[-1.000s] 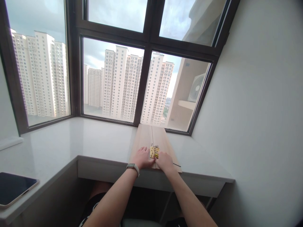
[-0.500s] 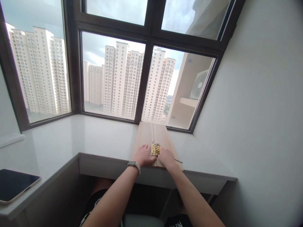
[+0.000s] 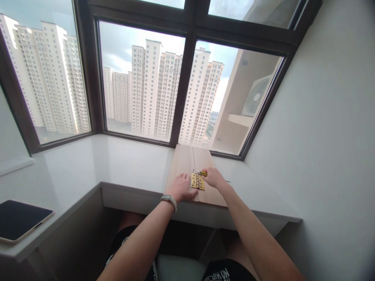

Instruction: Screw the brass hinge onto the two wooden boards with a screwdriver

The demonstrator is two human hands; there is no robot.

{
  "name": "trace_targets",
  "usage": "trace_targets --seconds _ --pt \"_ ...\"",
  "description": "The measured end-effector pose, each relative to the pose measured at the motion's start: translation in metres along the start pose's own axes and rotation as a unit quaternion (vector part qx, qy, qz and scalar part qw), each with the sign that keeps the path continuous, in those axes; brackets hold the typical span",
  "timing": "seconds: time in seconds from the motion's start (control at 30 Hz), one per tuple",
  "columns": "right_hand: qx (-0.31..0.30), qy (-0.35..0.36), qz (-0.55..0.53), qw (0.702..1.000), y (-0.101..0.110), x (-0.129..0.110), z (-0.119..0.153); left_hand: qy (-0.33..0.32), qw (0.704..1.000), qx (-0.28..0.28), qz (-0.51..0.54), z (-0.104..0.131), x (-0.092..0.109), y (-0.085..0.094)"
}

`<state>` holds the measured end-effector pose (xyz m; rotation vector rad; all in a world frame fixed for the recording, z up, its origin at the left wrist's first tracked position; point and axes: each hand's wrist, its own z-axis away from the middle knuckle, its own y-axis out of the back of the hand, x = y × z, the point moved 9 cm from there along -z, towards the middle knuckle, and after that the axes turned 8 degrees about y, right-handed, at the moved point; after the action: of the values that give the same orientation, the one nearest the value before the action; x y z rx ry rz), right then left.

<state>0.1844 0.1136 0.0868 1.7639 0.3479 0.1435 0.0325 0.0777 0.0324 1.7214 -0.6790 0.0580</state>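
A gold-coloured hinge [image 3: 197, 182] with dark holes lies across the seam between two light wooden boards [image 3: 183, 158]. My left hand [image 3: 182, 189], with a band on its wrist, rests flat on the left board, fingers spread and thumb by the hinge's lower edge. Above the hinge's right leaf, my right hand [image 3: 213, 177] is closed round a small tool with a yellow and black handle [image 3: 203, 173]. Small dark pieces, too small to make out, lie near the top of the hinge.
The boards lie on a white counter [image 3: 134, 164] below a dark-framed window. A tablet [image 3: 23, 220] lies on the counter at the far left. A thin dark rod end shows beyond my right wrist. The white wall [image 3: 328, 117] rises at the right.
My right hand has lifted up and to the right off the hinge with the yellow and black tool, so more of the right leaf shows. The whole view has shifted a little.
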Motion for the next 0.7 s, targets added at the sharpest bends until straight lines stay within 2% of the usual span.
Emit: trace_targets --seconds 0.2,0.4,0.57,0.7 --pt "0.018 -0.020 -0.028 0.999 -0.015 0.023 -0.038 -0.011 1.000 0.001 -0.004 -0.001 0.000 0.001" --pt "0.047 -0.015 -0.053 0.997 -0.026 0.033 -0.054 0.002 1.000 -0.005 -0.001 -0.003 -0.002 -0.001" --pt "0.100 -0.019 -0.059 0.993 -0.013 0.045 -0.055 -0.005 1.000 0.004 0.004 -0.004 -0.003 -0.004" --pt "0.176 0.003 -0.027 0.984 0.013 0.050 -0.045 -0.008 1.000 0.004 0.004 -0.005 -0.004 -0.005"
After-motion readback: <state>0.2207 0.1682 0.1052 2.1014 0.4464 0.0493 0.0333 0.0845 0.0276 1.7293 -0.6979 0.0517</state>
